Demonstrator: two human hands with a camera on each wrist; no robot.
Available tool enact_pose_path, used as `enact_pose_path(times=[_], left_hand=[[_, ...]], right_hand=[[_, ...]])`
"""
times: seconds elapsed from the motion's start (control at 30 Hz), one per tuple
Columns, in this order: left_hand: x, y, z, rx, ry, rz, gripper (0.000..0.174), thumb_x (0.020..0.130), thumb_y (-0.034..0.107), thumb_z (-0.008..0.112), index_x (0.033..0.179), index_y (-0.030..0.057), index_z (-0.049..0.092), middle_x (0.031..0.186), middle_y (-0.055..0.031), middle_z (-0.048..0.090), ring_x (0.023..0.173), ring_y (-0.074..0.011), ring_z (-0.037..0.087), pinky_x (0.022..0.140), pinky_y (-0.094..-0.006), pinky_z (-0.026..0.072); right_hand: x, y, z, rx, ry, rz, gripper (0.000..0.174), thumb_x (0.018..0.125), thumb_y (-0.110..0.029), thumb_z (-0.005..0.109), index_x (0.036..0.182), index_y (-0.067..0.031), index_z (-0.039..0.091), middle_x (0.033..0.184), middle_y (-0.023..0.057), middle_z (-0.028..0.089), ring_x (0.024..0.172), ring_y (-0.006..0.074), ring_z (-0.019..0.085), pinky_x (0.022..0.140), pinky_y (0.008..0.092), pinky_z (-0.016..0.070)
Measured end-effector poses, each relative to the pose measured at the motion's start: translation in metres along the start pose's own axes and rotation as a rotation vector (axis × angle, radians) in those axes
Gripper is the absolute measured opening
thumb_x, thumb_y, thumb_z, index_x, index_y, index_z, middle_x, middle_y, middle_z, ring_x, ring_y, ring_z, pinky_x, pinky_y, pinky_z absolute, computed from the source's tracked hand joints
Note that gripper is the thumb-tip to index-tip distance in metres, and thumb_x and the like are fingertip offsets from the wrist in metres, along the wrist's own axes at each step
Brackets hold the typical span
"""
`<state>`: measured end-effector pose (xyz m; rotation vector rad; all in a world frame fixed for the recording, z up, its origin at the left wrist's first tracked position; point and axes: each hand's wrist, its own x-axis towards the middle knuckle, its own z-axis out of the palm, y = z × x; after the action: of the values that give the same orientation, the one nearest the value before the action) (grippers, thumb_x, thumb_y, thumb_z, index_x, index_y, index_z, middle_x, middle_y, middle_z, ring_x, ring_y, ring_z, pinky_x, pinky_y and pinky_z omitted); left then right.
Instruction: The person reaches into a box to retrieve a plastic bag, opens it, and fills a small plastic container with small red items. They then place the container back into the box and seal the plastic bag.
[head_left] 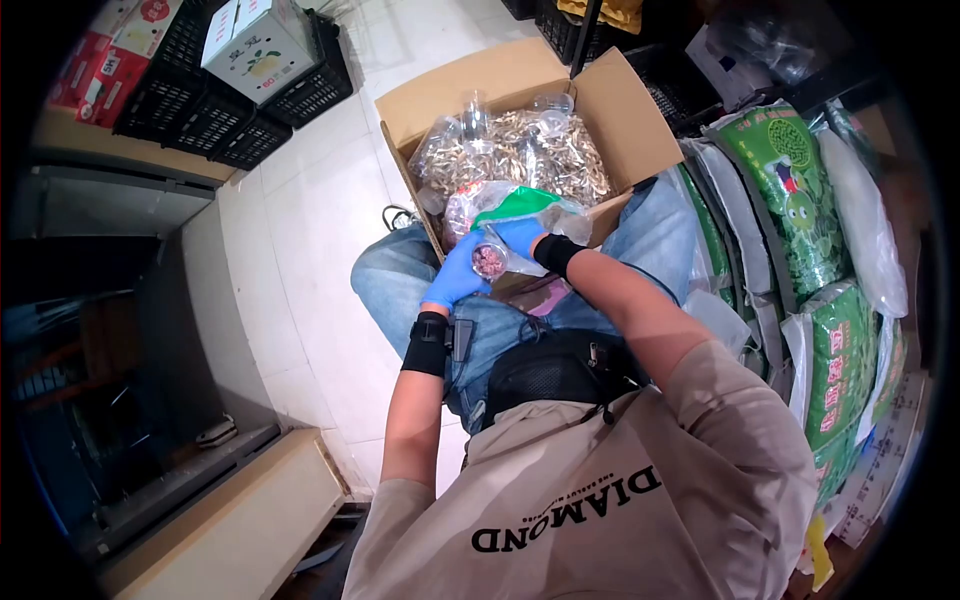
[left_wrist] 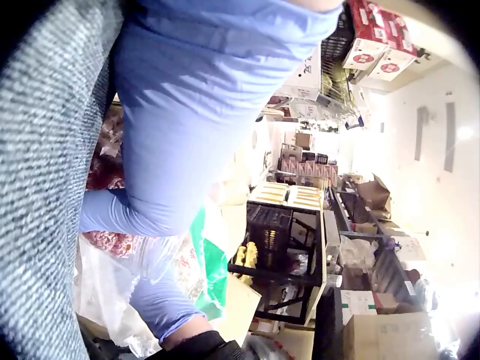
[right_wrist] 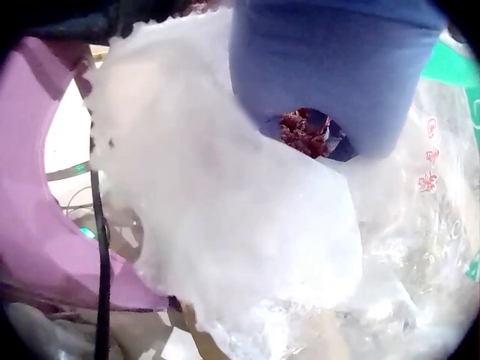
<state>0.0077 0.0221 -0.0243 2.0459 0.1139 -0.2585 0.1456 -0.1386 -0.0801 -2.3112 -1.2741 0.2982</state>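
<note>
We are sitting with a cardboard box (head_left: 458, 88) open in front of us, between our knees. Our gloved left hand (head_left: 460, 275) is curling its fingers round a small round cup (head_left: 502, 276), and the cup is showing pinkish-red bits (head_left: 488, 262) at its mouth. The cup is sitting between our two hands, just over the near edge of the box. Our gloved right hand (head_left: 520, 238) is touching the clear bag (head_left: 545, 222) just beside the cup; its fingertips are hiding in the plastic, so we cannot tell whether they are pinching it or only pressing on it. The bag is lying at the near side of the box and showing a green patch (head_left: 518, 204) and, from the right wrist, red print (right_wrist: 429, 156). Beyond the bag, the box is holding pale and brown dried pieces (head_left: 575, 160), with clear cups (head_left: 474, 122) among them. We are wearing black bands (head_left: 425, 345) on both wrists and a black pouch (head_left: 540, 375) at the waist. Green sacks (head_left: 795, 205) are standing on our right, and a white carton (head_left: 255, 50) is resting on black crates (head_left: 315, 88) ahead on our left
</note>
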Motion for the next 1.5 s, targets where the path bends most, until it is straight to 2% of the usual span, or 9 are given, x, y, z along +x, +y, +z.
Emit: enact_pose_path(times=[0.27, 0.33, 0.67, 0.83, 0.87, 0.97, 1.37, 1.43, 1.5], left_hand=[[0.002, 0.003, 0.000, -0.011, 0.002, 0.011, 0.105, 0.044, 0.011, 0.087, 0.139, -0.0007, 0.044, 0.135, -0.0200, 0.054, 0.128, -0.0339, 0.052, 0.109, -0.0376, 0.0430], [0.001, 0.004, 0.001, 0.000, -0.002, 0.007, 0.105, 0.044, 0.011, 0.088, 0.139, -0.0006, 0.045, 0.135, -0.0200, 0.054, 0.128, -0.0340, 0.052, 0.109, -0.0378, 0.0431], [0.001, -0.006, 0.004, -0.001, 0.004, 0.016, 0.104, 0.044, 0.010, 0.089, 0.137, -0.0011, 0.046, 0.134, -0.0202, 0.055, 0.127, -0.0332, 0.053, 0.108, -0.0375, 0.0436], [-0.002, 0.010, 0.001, 0.001, -0.008, 0.003, 0.100, 0.045, 0.009, 0.088, 0.136, -0.0028, 0.046, 0.131, -0.0188, 0.057, 0.124, -0.0315, 0.055, 0.107, -0.0371, 0.0442], [-0.002, 0.010, 0.001, -0.009, 0.007, 0.019, 0.099, 0.046, 0.009, 0.087, 0.135, -0.0031, 0.046, 0.130, -0.0180, 0.058, 0.123, -0.0306, 0.056, 0.106, -0.0368, 0.0446], [-0.002, 0.008, 0.001, -0.052, 0.014, 0.016, 0.096, 0.047, 0.006, 0.085, 0.135, -0.0035, 0.046, 0.127, -0.0163, 0.059, 0.120, -0.0268, 0.057, 0.104, -0.0358, 0.0456], [0.006, -0.021, 0.010, -0.076, -0.007, -0.014, 0.099, 0.047, 0.013, 0.091, 0.135, -0.0016, 0.048, 0.127, -0.0130, 0.059, 0.119, -0.0250, 0.057, 0.107, -0.0358, 0.0436], [0.000, -0.016, 0.007, -0.040, -0.009, 0.017, 0.097, 0.049, 0.014, 0.090, 0.135, 0.0013, 0.048, 0.125, -0.0121, 0.059, 0.116, -0.0245, 0.057, 0.104, -0.0349, 0.0459], [0.000, -0.018, 0.006, -0.006, -0.001, 0.023, 0.096, 0.050, 0.012, 0.089, 0.135, 0.0013, 0.048, 0.126, -0.0123, 0.058, 0.117, -0.0243, 0.057, 0.104, -0.0355, 0.0461]], right_hand=[[0.001, 0.001, 0.000, 0.017, -0.125, 0.066, 0.028, 0.099, -0.024, 0.050, 0.119, -0.0137, 0.067, 0.115, 0.0163, 0.067, 0.102, 0.0321, 0.066, 0.088, 0.0381, 0.0507], [-0.003, -0.001, 0.000, 0.087, 0.093, -0.048, 0.025, 0.096, -0.030, 0.054, 0.106, -0.0139, 0.071, 0.103, 0.0165, 0.069, 0.090, 0.0330, 0.067, 0.079, 0.0416, 0.0520], [0.000, 0.002, 0.004, 0.040, 0.102, -0.026, 0.027, 0.097, -0.031, 0.055, 0.106, -0.0126, 0.072, 0.103, 0.0168, 0.070, 0.088, 0.0308, 0.067, 0.078, 0.0403, 0.0514], [-0.016, -0.010, -0.022, 0.427, 0.006, 0.145, 0.024, 0.097, -0.027, 0.055, 0.106, -0.0100, 0.070, 0.096, 0.0169, 0.070, 0.083, 0.0300, 0.067, 0.075, 0.0392, 0.0517], [-0.015, -0.002, -0.012, 0.247, 0.003, 0.052, 0.023, 0.097, -0.026, 0.055, 0.104, -0.0086, 0.069, 0.092, 0.0167, 0.069, 0.082, 0.0300, 0.067, 0.074, 0.0379, 0.0521], [-0.013, 0.003, 0.002, 0.071, 0.140, -0.046, 0.023, 0.095, -0.024, 0.055, 0.103, -0.0087, 0.070, 0.095, 0.0169, 0.069, 0.088, 0.0323, 0.067, 0.079, 0.0414, 0.0518], [-0.012, -0.014, -0.020, 0.238, -0.021, 0.212, 0.034, 0.096, -0.036, 0.054, 0.112, -0.0095, 0.069, 0.113, 0.0161, 0.069, 0.102, 0.0321, 0.065, 0.092, 0.0401, 0.0484], [-0.011, -0.001, 0.006, 0.232, 0.213, 0.046, 0.031, 0.095, -0.032, 0.055, 0.110, -0.0092, 0.069, 0.113, 0.0167, 0.068, 0.099, 0.0308, 0.065, 0.091, 0.0394, 0.0485], [-0.005, -0.010, -0.007, 0.426, 0.193, 0.110, 0.031, 0.095, -0.033, 0.056, 0.107, -0.0085, 0.071, 0.107, 0.0164, 0.069, 0.095, 0.0306, 0.065, 0.089, 0.0391, 0.0489]])
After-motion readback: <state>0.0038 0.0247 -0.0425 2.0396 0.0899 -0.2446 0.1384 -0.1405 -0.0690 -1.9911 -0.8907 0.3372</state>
